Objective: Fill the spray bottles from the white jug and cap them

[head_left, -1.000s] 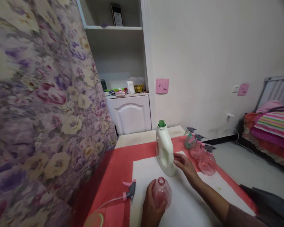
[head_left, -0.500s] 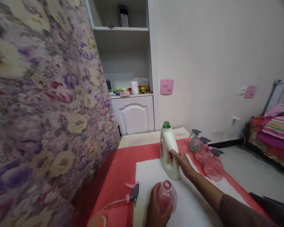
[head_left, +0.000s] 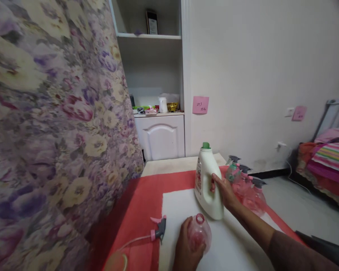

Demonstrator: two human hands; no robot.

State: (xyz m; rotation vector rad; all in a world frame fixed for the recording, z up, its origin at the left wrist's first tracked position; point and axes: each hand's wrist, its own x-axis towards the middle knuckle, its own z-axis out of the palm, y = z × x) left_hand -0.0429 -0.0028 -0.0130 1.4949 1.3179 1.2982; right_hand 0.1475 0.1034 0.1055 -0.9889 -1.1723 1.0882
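Note:
My left hand is wrapped round a clear pink spray bottle without its top, its open neck facing up. With my right hand I grip the handle of a pale green detergent jug with a green spout at its mouth. The jug is tilted a little and stands or hovers just behind the pink bottle; whether its base touches the table I cannot tell. Left of my left hand lies a grey and pink trigger sprayer head with its thin tube.
Several spray bottles with grey trigger heads stand along the table's right side. A white sheet lies on the red tablecloth. A floral curtain hangs at the left, and a cabinet stands behind the table.
My right hand has moved the jug to the right, and it leans slightly differently. The pink bottle in my left hand has stayed nearly in place.

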